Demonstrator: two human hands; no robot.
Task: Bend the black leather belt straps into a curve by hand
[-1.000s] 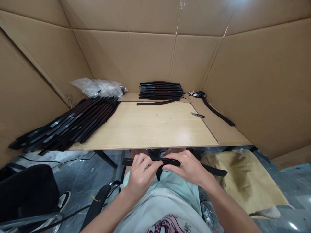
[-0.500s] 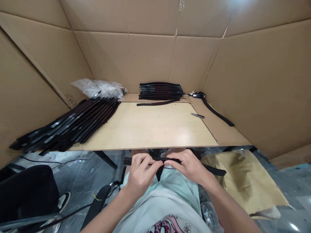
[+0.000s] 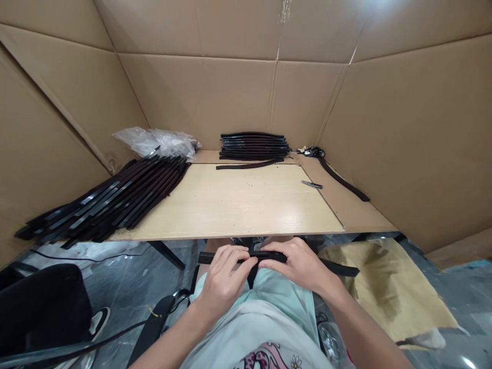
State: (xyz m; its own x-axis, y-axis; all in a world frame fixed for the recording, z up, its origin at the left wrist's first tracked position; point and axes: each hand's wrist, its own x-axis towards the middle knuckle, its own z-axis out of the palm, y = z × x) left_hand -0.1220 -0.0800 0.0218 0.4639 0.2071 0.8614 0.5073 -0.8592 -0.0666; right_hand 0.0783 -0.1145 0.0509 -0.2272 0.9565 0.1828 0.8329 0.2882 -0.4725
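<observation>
Cardboard walls point(image 3: 215, 97) box in this workstation on three sides, and low in the picture, just below the near edge of the counter point(image 3: 238, 205), both hands are busy. Left hand point(image 3: 225, 279) and right hand point(image 3: 300, 264) are closed on one black strap point(image 3: 265, 256), held level over the lap, thumbs and fingertips pinching it where the two hands meet. One end pokes out left of the left hand, the other trails off right of the right hand toward a crumpled brown sheet point(image 3: 388, 287) on the floor.

Out from there: on the counter's left side lies a big fanned pile of straps point(image 3: 111, 197), some with silvery strips along them. At the counter's far edge sits a neat, smaller stack of straps point(image 3: 253, 145), with a single loose strap point(image 3: 248, 164) lying just in front of it. A clear plastic bag point(image 3: 157, 141) sits behind the big pile. Right of the stack, a small metal tool point(image 3: 312, 184), and one long strap point(image 3: 342, 179) running along the right wall.

Progress, by my reading: two piles on the counter, one strap in hand; which pile is finished I cannot tell. No readable brand or writing anywhere.
</observation>
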